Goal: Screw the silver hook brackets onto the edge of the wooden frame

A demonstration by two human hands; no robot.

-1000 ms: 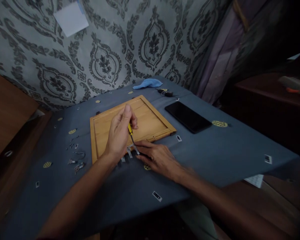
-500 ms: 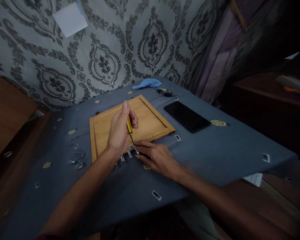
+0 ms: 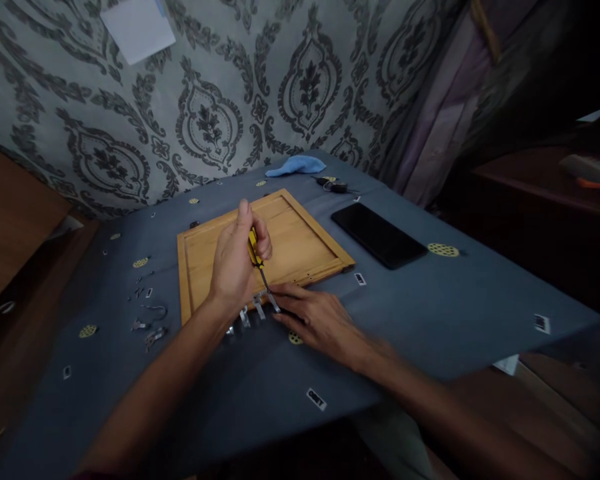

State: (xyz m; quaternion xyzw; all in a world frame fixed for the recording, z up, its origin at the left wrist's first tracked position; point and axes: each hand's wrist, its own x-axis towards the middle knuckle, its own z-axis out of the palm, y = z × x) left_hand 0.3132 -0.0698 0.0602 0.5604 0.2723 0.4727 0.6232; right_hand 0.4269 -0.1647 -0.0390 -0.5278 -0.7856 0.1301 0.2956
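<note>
A yellow-handled screwdriver (image 3: pixel 254 248) stands tilted in my left hand (image 3: pixel 234 259), whose fingers are wrapped around the handle. Its tip meets a small metal bracket (image 3: pixel 273 303) on the near edge of a framed wooden panel (image 3: pixel 300 230). My right hand (image 3: pixel 320 319) rests at that edge, with thumb and fingertips pinched about the bracket beside the tip. Left of it, another metal bracket (image 3: pixel 259 305) and a third bracket (image 3: pixel 245 317) sit along the same edge. My left wrist partly covers the panel's near left part.
Loose metal hardware (image 3: pixel 155 339) and small screws (image 3: pixel 139 292) lie left of the panel on the blue tablecloth (image 3: pixel 380 320). On the right is a black phone (image 3: pixel 377 235). Farther back are a blue cloth (image 3: pixel 296 165) and dark keys (image 3: pixel 334 187). A patterned wall rises behind.
The view has shifted slightly. My left hand has turned a little with the screwdriver, its thumb tipping left. My right hand stays by the bracket.
</note>
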